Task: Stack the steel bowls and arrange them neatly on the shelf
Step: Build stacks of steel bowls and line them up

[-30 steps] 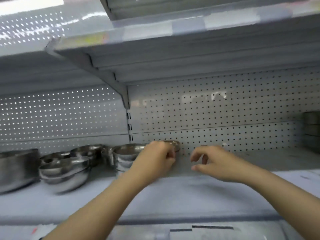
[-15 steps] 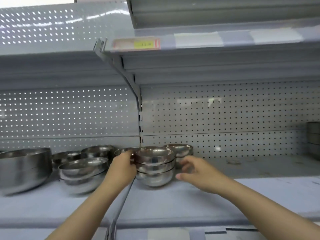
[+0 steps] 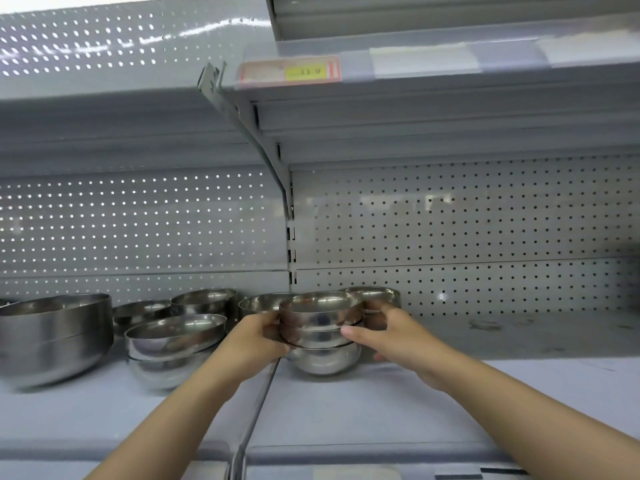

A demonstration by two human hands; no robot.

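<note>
Head cam: both hands, left hand (image 3: 258,341) & right hand (image 3: 391,336), grip bowl stack (image 3: 322,327) on shelf (image 3: 415,403).

Glossy, mirror-smooth steel bowls (image 3: 322,327) sit on a matt grey painted metal shelf (image 3: 450,393).

Grey store fittings around the work area.
A pegboard (image 3: 450,230) with small round holes forms the back wall. An upper shelf (image 3: 415,109) hangs above, held by a slanted bracket (image 3: 263,147) that meets a slotted upright (image 3: 292,244). On the front edge of the upper shelf sits a price tag (image 3: 290,71), yellow with a red border, beside blank label holders (image 3: 422,60). The tag's print is too blurred to read.
</note>
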